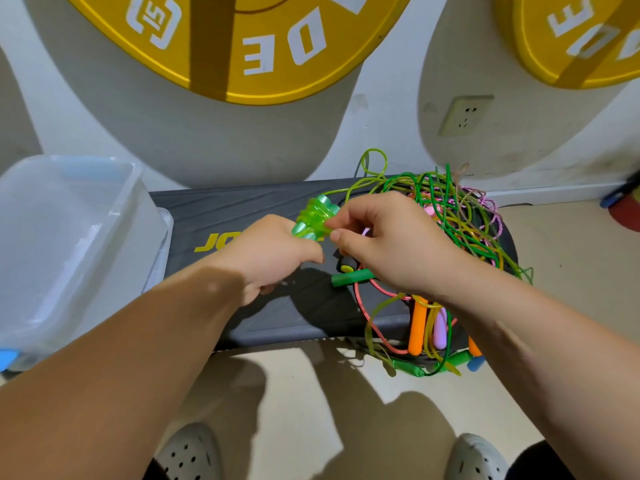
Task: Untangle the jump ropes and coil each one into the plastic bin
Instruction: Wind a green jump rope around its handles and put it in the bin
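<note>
Clear plastic bin [69,216] stands left of a dark step platform [221,209]. Left hand [273,251] grips a coiled green jump rope [313,218]; right hand [391,244] pinches it. Tangled jump ropes [450,216] lie at right. Yellow weight plates [259,46] and a wall socket [465,114] are behind.

Single head-worn view, wide-angle, looking forward and down over a black step board [242,209] set against a wall [391,133]; close in, forearms filling the lower frame. Left hand [273,251] and right hand [391,244] meet on a green handle [315,218] at centre; bin [62,237] at 9 o'clock, shoes [188,452] at 6 o'clock, yellow discs [304,81] at 12. The board's far edge bows with the lens.
</note>
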